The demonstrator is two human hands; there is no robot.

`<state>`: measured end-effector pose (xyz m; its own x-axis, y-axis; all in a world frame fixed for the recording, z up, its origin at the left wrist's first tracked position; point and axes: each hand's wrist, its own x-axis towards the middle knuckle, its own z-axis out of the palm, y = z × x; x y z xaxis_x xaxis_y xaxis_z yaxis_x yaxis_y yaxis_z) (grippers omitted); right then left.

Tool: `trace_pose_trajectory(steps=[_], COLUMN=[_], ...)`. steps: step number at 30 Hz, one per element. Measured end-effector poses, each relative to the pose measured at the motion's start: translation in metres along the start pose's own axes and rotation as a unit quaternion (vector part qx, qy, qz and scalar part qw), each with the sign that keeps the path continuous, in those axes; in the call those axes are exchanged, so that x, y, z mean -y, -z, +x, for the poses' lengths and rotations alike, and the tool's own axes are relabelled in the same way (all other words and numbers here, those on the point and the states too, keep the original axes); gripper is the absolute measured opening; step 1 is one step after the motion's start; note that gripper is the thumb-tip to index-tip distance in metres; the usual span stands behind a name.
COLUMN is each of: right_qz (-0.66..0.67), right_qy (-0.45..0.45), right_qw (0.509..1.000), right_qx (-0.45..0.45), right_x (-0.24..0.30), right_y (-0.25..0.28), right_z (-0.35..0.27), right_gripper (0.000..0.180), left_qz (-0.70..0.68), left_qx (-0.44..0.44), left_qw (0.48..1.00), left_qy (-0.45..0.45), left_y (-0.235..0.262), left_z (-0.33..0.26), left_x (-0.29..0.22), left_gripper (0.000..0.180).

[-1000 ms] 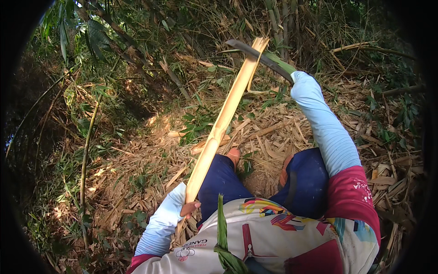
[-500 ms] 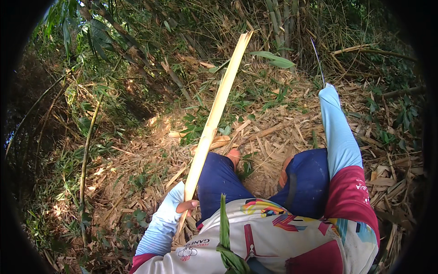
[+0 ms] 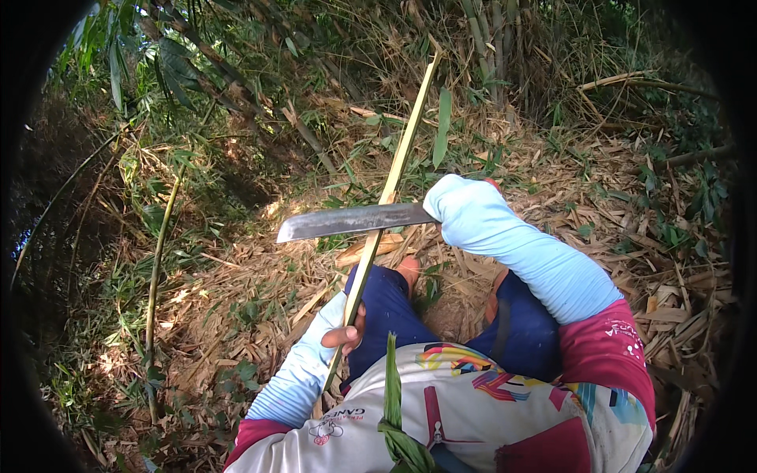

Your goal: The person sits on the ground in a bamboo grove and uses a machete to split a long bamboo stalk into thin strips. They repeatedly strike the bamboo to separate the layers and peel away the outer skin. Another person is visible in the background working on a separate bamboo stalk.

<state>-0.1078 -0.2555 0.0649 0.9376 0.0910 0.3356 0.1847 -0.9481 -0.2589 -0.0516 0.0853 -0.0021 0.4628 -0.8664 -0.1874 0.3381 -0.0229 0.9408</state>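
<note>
While the strip point(image 3: 399, 158) slants up and away from the knees, its lower part sits in the left hand point(image 3: 344, 335), fingers curled around it, its end poking out below toward the shirt point(image 3: 378, 402). Across it passes the knife point(image 3: 339, 224), gripped in the sleeve-covered right hand point(image 3: 461, 203); whether they touch, I can't tell. Dry litter point(image 3: 229, 292) surrounds the feet point(image 3: 408, 272).

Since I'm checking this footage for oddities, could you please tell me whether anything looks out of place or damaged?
Mainly a long green leaf in front of the shirt, seemingly folded or knotted lower down; it looks out of place against clothing. The bamboo strip in the left hand also looks ragged at its far end.
</note>
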Motion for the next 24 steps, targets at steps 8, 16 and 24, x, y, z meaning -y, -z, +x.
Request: trace_pose_trajectory(steps=[8, 16, 24], right_qz=[0.042, 0.01, -0.001], right_qy=[0.001, -0.154, -0.21], right_qw=[0.998, 0.984, 0.976], right_qx=[0.049, -0.083, 0.049], right_x=[0.016, -0.028, -0.031], right_y=[-0.012, -0.003, 0.001], right_z=[0.001, 0.008, 0.018], right_gripper=[0.018, 0.013, 0.017], left_qz=[0.164, 0.15, 0.211], left_qx=[-0.118, -0.109, -0.103], left_qw=[0.977, 0.981, 0.969], left_qy=[0.066, 0.061, 0.079], left_y=[-0.034, -0.01, -0.01], left_z=[-0.003, -0.022, -0.033], left_x=[-0.023, -0.005, -0.003], left_gripper=[0.05, 0.043, 0.041])
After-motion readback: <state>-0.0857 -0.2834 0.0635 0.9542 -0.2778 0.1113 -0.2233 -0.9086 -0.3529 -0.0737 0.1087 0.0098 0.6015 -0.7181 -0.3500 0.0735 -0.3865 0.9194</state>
